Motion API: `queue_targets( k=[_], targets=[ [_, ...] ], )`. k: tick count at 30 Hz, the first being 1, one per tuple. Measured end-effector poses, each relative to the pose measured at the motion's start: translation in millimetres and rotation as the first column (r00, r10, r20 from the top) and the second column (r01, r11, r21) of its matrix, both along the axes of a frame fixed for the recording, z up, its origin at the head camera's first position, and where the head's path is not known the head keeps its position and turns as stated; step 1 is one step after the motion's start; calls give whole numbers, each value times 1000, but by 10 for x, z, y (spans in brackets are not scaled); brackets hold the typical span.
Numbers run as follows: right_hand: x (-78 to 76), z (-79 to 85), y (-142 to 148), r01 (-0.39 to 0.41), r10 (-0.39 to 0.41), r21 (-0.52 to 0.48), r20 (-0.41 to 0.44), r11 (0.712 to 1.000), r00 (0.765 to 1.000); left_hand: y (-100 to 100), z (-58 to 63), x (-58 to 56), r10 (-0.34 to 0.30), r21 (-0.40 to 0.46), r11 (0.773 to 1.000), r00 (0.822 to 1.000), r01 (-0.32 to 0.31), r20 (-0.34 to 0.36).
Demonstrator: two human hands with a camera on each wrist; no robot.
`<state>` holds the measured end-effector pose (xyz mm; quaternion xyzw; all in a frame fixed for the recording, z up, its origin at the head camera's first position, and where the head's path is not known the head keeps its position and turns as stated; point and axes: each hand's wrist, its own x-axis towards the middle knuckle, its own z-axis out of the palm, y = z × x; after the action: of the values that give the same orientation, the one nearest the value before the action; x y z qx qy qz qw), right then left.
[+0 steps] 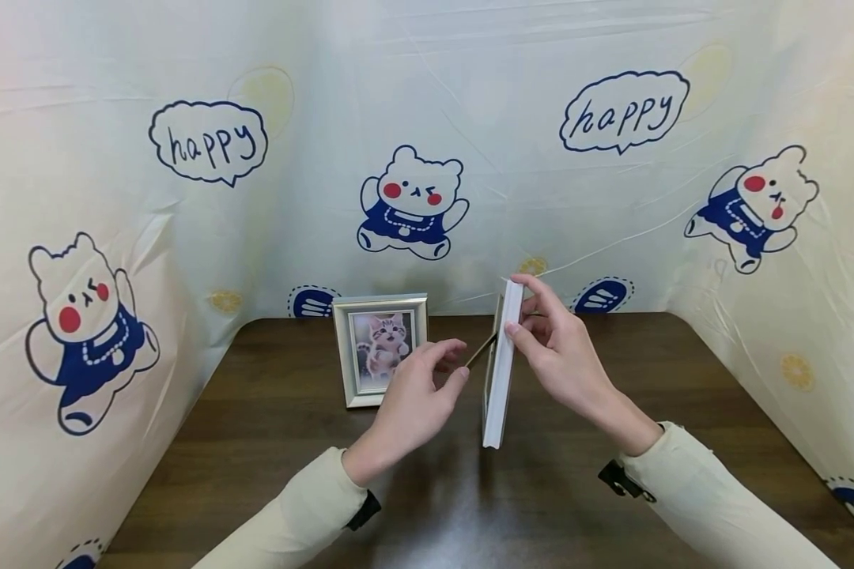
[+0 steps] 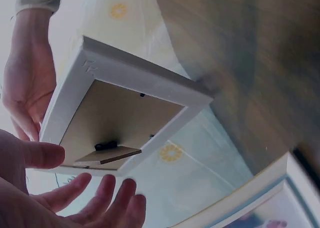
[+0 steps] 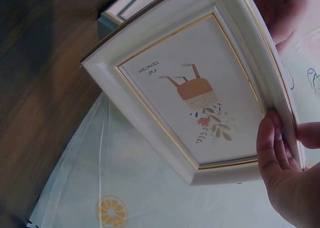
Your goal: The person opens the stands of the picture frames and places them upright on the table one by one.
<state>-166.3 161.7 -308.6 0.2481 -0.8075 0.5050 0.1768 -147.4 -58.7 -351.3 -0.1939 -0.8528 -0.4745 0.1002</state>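
My right hand [image 1: 565, 356] grips a white photo frame [image 1: 498, 395] near its top, thumb and fingers on either side of the edge. Seen edge-on in the head view, the frame stands upright over the table. Its front, in the right wrist view, has a gold inner line and a printed insert [image 3: 165, 102] with flowers and a chair-like shape. On the brown back panel [image 2: 122, 112] a support leg [image 2: 112, 155] sticks out. My left hand [image 1: 413, 403] is beside that leg, fingers spread and loosely bent, thumb tip close to its free end.
Behind my left hand, a second photo frame [image 1: 347, 356] with a kitten picture stands on the dark wooden table [image 1: 270, 474]. A pale printed cloth [image 1: 313, 118] with bears and "happy" bubbles encloses the back and sides.
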Motion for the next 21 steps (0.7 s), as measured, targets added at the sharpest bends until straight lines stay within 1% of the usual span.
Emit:
queue_targets(
  k=[2, 5, 7, 10, 12, 15, 18, 21],
  targets=[
    [-2, -1, 4, 3, -3, -3, -2, 1000, 1000, 15, 4, 42, 35, -42, 998, 998, -38, -51],
    [-2, -6, 12, 5, -5, -4, -5, 1000, 1000, 40, -3, 98, 71, -92, 992, 989, -84, -129],
    [-2, -11, 14, 4, -4, -1, -7, 1000, 1000, 58, -8, 135, 86, -110, 988, 978, -108, -189],
    [-1, -17, 17, 7, -6, 1, -8, 1000, 1000, 90, -18, 186, 94, -116, 985, 955, -131, -281],
    [-1, -17, 18, 10, -10, 1, -9, 1000, 1000, 118, -20, 219, 88, -108, 985, 938, -132, -335],
    [-2, -14, 19, 14, -14, 1, -10, 1000, 1000, 160, -29, 275, 60, -106, 988, 919, -109, -389],
    [-4, -10, 24, 13, -13, 0, -8, 1000, 1000, 203, -45, 332, 22, -131, 988, 904, -85, -426],
    [-4, -9, 28, 13, -13, -1, -4, 1000, 1000, 243, -70, 388, -11, -173, 982, 894, -75, -449]
  ],
)
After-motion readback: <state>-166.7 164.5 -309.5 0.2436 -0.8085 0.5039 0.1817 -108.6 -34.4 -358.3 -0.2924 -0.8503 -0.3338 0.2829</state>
